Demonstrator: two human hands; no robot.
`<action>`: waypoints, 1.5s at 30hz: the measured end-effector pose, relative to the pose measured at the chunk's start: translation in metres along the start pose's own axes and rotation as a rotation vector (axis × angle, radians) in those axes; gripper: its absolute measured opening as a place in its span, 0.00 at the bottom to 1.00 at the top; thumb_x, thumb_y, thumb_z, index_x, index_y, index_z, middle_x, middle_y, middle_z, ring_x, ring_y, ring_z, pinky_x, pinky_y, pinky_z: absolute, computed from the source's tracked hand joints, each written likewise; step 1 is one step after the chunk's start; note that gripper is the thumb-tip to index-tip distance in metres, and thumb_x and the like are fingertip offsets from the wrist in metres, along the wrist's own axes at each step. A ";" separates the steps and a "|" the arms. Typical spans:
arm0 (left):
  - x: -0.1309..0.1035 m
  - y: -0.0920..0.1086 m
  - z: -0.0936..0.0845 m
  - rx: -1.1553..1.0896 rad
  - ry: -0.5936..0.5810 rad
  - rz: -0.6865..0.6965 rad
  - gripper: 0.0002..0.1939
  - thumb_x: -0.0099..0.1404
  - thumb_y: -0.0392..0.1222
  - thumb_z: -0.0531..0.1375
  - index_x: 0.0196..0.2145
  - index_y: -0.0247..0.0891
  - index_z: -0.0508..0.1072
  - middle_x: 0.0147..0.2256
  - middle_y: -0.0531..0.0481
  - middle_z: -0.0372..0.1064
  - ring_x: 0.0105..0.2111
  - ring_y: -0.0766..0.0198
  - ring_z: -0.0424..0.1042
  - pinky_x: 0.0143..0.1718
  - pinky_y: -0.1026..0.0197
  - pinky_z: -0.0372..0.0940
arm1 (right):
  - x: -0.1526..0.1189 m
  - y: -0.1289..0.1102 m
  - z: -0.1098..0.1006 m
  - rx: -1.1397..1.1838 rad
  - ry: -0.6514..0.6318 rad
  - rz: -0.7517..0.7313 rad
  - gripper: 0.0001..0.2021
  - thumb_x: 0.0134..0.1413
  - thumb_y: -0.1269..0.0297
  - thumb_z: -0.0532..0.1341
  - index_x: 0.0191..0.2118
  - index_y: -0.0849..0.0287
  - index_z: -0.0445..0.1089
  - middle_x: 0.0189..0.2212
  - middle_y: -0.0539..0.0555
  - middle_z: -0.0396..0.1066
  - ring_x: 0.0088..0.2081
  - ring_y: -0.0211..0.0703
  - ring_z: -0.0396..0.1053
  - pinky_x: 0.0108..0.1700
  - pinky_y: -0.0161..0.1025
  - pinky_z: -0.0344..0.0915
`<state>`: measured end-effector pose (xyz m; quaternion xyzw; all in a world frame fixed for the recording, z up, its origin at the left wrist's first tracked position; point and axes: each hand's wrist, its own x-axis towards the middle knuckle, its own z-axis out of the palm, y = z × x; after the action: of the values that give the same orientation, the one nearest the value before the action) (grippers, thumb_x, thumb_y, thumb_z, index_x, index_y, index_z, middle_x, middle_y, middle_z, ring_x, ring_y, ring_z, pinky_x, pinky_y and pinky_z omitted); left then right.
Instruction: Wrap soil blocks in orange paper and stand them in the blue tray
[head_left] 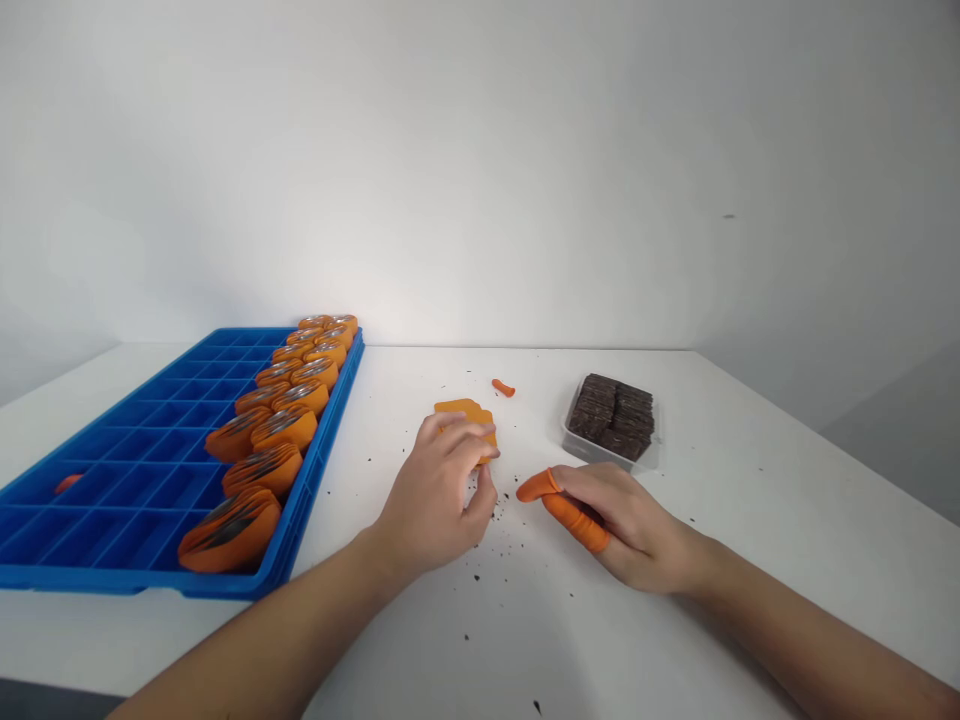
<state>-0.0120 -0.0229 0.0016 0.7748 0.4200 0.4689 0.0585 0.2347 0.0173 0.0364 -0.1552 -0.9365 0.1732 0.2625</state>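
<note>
My left hand (442, 490) is over a small stack of flat orange sheets (463, 408), its fingers curved and spread across them. A gap shows between its thumb and fingers. The fingers hide part of the stack, so I cannot tell how firmly they touch it. My right hand (619, 525) is above the table to the right of the stack. Orange finger cots cover its thumb and index finger, which are pressed together with nothing visible between them. Closest to this hand is a clear plastic box (598, 449) packed with dark brown, thin rectangular pieces (611, 412).
At left stands a blue compartment tray (319, 465); folded orange bundles with dark and silvery insides (232, 530) fill its right-hand columns. A small orange item (68, 483) lies in one left compartment. A loose orange finger cot (503, 387) and dark crumbs (476, 577) are on the white table (420, 650).
</note>
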 end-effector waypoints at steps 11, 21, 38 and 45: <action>-0.001 -0.005 0.003 0.089 -0.074 0.024 0.17 0.71 0.31 0.60 0.56 0.38 0.77 0.57 0.38 0.77 0.72 0.34 0.56 0.64 0.28 0.68 | 0.001 0.000 0.001 -0.023 -0.017 0.025 0.12 0.77 0.70 0.53 0.51 0.57 0.74 0.23 0.44 0.65 0.23 0.35 0.57 0.27 0.35 0.55; 0.001 -0.015 0.012 0.226 -0.120 -0.016 0.21 0.75 0.37 0.59 0.63 0.31 0.73 0.62 0.35 0.75 0.75 0.32 0.52 0.68 0.30 0.66 | 0.003 0.002 0.004 -0.171 0.077 0.026 0.11 0.76 0.69 0.53 0.48 0.57 0.74 0.22 0.44 0.62 0.23 0.35 0.58 0.26 0.36 0.55; 0.011 -0.023 0.007 0.295 -0.358 -0.126 0.08 0.74 0.33 0.60 0.37 0.40 0.78 0.38 0.45 0.78 0.41 0.49 0.77 0.49 0.44 0.72 | -0.002 0.019 0.009 -0.315 0.308 0.270 0.10 0.74 0.58 0.62 0.49 0.50 0.82 0.36 0.55 0.64 0.35 0.46 0.64 0.29 0.42 0.62; 0.012 -0.027 0.009 0.319 -0.386 -0.113 0.17 0.78 0.36 0.55 0.31 0.39 0.77 0.32 0.45 0.76 0.35 0.51 0.75 0.39 0.49 0.69 | 0.001 0.019 0.011 -0.274 0.223 0.267 0.10 0.73 0.58 0.62 0.45 0.52 0.82 0.37 0.55 0.64 0.37 0.47 0.66 0.31 0.42 0.65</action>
<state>-0.0183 0.0055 -0.0079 0.8245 0.5126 0.2361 0.0407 0.2320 0.0314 0.0204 -0.3302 -0.8876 0.0591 0.3158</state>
